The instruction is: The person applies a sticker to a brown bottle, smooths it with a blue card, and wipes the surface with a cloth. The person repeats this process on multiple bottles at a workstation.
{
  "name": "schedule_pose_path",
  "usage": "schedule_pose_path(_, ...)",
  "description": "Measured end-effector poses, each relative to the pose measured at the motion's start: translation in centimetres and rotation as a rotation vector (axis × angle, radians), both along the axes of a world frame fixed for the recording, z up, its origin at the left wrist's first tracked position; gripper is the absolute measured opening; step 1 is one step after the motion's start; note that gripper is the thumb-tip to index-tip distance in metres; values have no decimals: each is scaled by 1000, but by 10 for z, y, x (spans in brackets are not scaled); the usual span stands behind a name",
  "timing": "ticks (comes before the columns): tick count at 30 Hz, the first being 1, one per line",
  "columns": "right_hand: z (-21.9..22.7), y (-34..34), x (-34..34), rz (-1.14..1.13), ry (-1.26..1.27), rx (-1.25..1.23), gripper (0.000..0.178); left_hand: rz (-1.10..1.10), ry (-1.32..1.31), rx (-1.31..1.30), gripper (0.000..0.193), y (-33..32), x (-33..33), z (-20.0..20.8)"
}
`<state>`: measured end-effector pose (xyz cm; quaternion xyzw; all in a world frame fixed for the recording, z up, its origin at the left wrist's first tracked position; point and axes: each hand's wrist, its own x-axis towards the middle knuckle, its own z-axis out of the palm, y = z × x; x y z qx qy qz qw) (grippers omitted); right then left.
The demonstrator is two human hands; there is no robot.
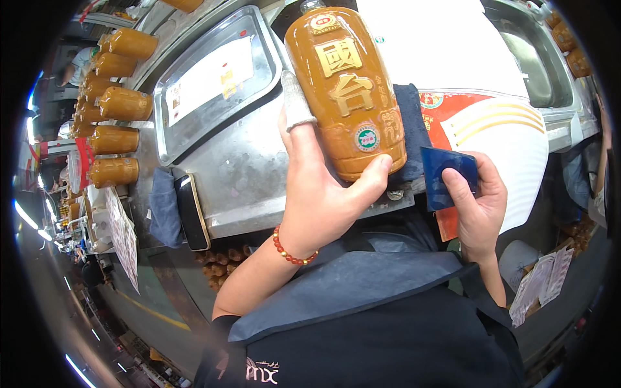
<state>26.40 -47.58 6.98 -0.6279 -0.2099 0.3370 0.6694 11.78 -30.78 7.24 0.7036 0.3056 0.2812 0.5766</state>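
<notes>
Brown bottle [349, 90] clasped in left hand [317, 194] fingers; right hand [475, 204] pinches blue card [446, 174].

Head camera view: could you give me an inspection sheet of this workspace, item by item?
Surface: metal worktable, scuffed and shiny.
Job's things: brown ceramic bottle with gold characters, held up by its base; blue plastic scraper card.
Clutter: steel tray holding a sheet; dark phone at the table edge; grey cloth beside it; dark blue cloth behind the bottle; red and white packaging.
Hands: left hand grips the bottle, with a white finger cot and a red bead bracelet; right hand holds the card.
Cables: nothing seen.
Surroundings: row of matching brown bottles at left; second tray at right.
</notes>
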Motion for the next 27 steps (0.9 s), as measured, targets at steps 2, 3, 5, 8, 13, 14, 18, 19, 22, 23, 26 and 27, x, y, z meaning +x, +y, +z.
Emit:
schedule_pose_path(2, 1, 1, -1, -10, 14, 3, 18, -22, 23, 27, 95, 1, -3, 1)
schedule_pose_path(3, 1, 1, -1, -8, 15, 1, 18, -32, 31, 43, 93, 1, -5, 1)
schedule_pose_path(5, 1, 0, 1, -6, 16, -3, 18, -28, -36, -26, 88, 1, -6, 0)
schedule_pose_path(8, 0, -1, 3, -17, -25, -17, 19, -32, -115, -136, 83, 0, -6, -1)
schedule_pose_path(13, -3, -3, 3, -15, 12, 1, 20, -31, -73, -89, 79, -1, -3, 0)
schedule_pose_path(14, -3, -2, 3, -15, 14, 1, 20, -23, -99, -115, 79, -2, -2, 0)
schedule_pose_path(18, -3, 0, 4, -19, 20, 4, 20, -56, -130, -138, 84, 0, -5, -2)
schedule_pose_path(19, -3, 0, 4, -19, 17, 7, 20, -74, -130, -113, 86, 2, -7, -3)
schedule_pose_path(22, -3, -1, 5, -33, 30, -2, 19, -122, -159, -143, 84, 3, -11, 3)
schedule_pose_path(23, -3, -1, 6, -41, 37, -8, 19, -109, -188, -193, 82, 3, -12, 3)
schedule_pose_path(26, -4, -3, 6, -44, 32, -27, 19, -130, -156, -215, 87, 5, -15, 1)
schedule_pose_path(27, -4, -3, 7, -35, 32, -22, 19, -121, -164, -227, 87, 2, -13, 2)
